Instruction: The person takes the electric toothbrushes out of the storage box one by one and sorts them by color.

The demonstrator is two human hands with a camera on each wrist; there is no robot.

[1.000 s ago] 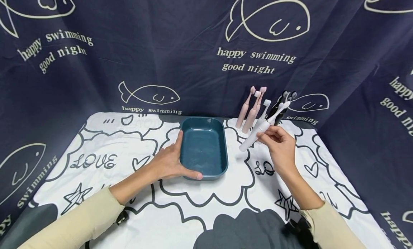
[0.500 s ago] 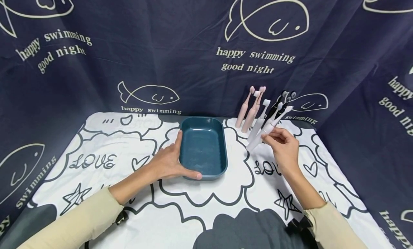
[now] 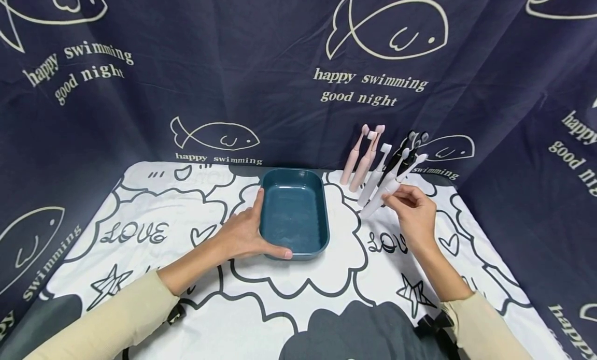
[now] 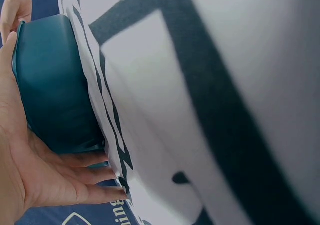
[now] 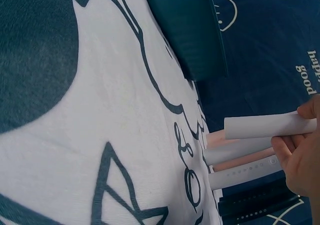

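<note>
A deep teal tray [image 3: 295,215] lies on the cloth in front of me. Against its left side my left hand [image 3: 244,234] rests with fingers spread, the thumb over the near rim; the left wrist view shows those fingers stretched along the tray's outer wall [image 4: 57,85]. To the right, my right hand [image 3: 414,212] pinches a white electric toothbrush [image 3: 372,206] between thumb and fingers, tilted with its brush head up and to the right. In the right wrist view the handle [image 5: 255,126] of this toothbrush is held above the cloth. Other white toothbrushes [image 3: 371,185] stand just behind it.
Pink electric toothbrushes [image 3: 352,163] stand upright at the back right, left of the white ones. Black toothbrushes [image 3: 394,160] stand behind, partly hidden by the white ones and the right hand. A dark fish-print curtain [image 3: 280,80] hangs behind the white patterned cloth [image 3: 186,215].
The right hand has moved a little to the right with the white toothbrush, bringing it in front of the standing white ones. The left hand and the tray have stayed in place.
</note>
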